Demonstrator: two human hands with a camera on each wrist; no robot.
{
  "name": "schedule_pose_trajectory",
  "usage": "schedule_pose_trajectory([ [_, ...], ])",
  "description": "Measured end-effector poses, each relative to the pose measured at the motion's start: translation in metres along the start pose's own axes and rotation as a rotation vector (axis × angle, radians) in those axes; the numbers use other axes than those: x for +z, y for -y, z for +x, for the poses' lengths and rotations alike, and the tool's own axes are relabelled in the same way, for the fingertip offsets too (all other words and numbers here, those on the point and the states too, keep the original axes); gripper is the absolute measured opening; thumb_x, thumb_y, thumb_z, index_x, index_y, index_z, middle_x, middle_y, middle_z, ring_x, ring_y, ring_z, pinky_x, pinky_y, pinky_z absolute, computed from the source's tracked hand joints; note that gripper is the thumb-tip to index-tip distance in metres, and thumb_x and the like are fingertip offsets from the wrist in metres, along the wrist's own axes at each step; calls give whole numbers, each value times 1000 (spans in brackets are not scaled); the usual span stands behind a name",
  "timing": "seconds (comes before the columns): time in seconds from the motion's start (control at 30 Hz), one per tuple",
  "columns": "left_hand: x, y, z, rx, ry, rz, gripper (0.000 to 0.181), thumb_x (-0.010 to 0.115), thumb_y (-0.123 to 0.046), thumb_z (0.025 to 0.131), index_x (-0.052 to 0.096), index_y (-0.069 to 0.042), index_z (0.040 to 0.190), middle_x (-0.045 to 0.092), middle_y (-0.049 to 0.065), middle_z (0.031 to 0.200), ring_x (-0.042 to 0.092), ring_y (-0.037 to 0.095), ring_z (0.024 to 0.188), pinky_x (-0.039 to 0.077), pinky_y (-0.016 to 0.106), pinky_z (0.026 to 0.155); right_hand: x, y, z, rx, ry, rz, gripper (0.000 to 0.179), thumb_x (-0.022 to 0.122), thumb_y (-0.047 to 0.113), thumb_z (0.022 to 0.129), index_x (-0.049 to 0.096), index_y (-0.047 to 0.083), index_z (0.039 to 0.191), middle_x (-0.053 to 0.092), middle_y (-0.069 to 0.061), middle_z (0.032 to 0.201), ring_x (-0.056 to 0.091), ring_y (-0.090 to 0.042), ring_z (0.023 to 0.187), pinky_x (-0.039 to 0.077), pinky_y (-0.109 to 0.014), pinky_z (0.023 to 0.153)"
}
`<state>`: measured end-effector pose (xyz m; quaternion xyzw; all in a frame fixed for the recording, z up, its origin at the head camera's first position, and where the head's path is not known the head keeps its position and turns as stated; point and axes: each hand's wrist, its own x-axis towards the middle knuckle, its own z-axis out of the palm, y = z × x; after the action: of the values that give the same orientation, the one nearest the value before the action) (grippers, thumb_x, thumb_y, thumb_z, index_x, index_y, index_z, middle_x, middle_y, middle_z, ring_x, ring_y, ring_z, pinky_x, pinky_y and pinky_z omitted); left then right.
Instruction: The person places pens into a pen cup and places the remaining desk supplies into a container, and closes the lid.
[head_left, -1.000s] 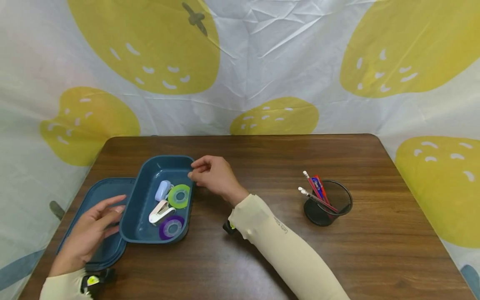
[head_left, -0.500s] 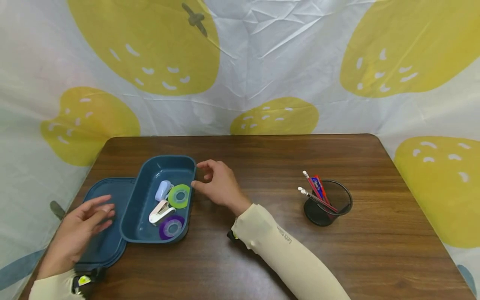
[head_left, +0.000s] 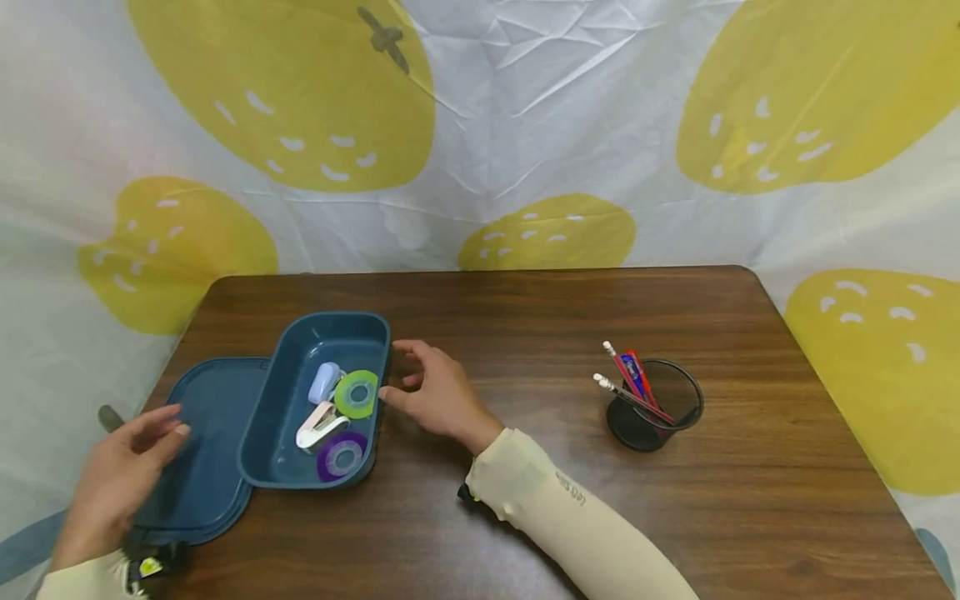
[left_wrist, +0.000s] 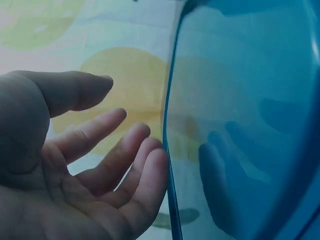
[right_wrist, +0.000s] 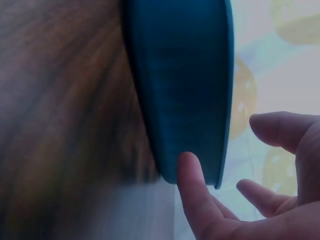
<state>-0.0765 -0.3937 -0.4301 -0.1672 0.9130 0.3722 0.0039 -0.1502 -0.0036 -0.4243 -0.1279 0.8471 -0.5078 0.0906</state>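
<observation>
A blue rectangular box (head_left: pixel 277 446) stands on the left of the table, partly over a flat blue lid (head_left: pixel 213 467). Inside the box lie a green tape roll (head_left: pixel 347 403), a purple tape roll (head_left: pixel 327 463), a small white hinged thing like a stapler (head_left: pixel 318 427) and a light-blue rounded piece (head_left: pixel 324 382). My left hand (head_left: pixel 116 479) hovers by the lid's left edge, fingers loosely bent and holding nothing; in the left wrist view its fingertips (left_wrist: pixel 156 160) are right at that edge. Beside the box's right wall is my right hand (head_left: pixel 442 396), relaxed, its thumb tip at the rim.
On the right of the brown wooden table (head_left: pixel 525 333) stands a black round pen cup (head_left: pixel 637 429) with pencils and pens leaning left. A white cloth with yellow fruit prints (head_left: pixel 547 233) hangs behind the table's back edge.
My left hand has moved left and down, away from the box to the lid's outer edge. The right hand has slid a little toward me along the box's right side.
</observation>
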Motion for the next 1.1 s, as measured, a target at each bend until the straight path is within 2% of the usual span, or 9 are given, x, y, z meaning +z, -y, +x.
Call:
schedule_pose_trajectory([
  [0.1,-2,3,2,-34,-30,78,59,59,-35,108,51,4,152,61,29,140,46,-9,92,44,14,66,3,-2,-4,-2,8,-5,70,83,34,92,53,20,154,61,-15,150,74,-27,114,60,-40,93],
  [0.23,-3,7,5,-77,-44,109,58,58,-31,109,50,6,152,55,33,146,59,24,111,42,20,71,8,-4,-8,0,26,5,73,83,34,91,51,18,155,59,-14,152,73,-28,115,61,-40,94],
  [0.3,-3,8,6,-98,-36,117,58,57,-29,109,48,7,153,53,34,147,55,42,123,41,25,75,10,-5,-10,4,33,17,74,83,34,92,50,17,155,58,-14,153,72,-29,117,61,-41,94],
  [0.33,-3,8,7,-108,-33,122,58,57,-29,109,48,7,153,53,34,147,54,45,127,41,27,76,10,-5,-10,5,36,23,74,83,33,92,50,16,155,58,-14,154,72,-29,117,61,-42,95],
  [0.53,-3,11,9,-128,-24,144,56,58,-25,108,48,9,151,53,35,145,54,45,125,42,28,74,12,-6,-12,2,35,23,76,83,35,91,49,15,156,57,-13,155,72,-29,116,61,-39,94],
  [0.73,0,7,9,-178,-172,155,50,61,-18,105,54,6,148,61,31,139,60,35,108,39,22,63,15,-6,-13,-36,54,24,80,84,35,91,45,21,160,58,-13,154,74,-26,111,60,-32,93],
  [0.83,0,6,9,-195,-216,150,47,62,-15,105,56,6,147,62,32,137,61,38,107,38,23,63,17,-6,-13,-52,67,20,80,84,35,92,45,23,160,59,-14,152,74,-25,111,60,-29,93],
  [0.97,-1,12,9,-181,-229,157,44,63,-12,104,58,7,143,62,33,135,60,37,102,38,25,65,18,-6,-14,-54,79,13,78,83,37,92,46,24,160,59,-14,150,74,-25,111,59,-27,92],
  [1.1,-2,17,11,-172,-187,172,44,63,-12,104,58,9,142,61,35,134,59,39,104,39,28,69,18,-5,-14,-48,77,15,78,84,37,92,47,23,159,59,-14,150,74,-24,110,59,-25,89],
])
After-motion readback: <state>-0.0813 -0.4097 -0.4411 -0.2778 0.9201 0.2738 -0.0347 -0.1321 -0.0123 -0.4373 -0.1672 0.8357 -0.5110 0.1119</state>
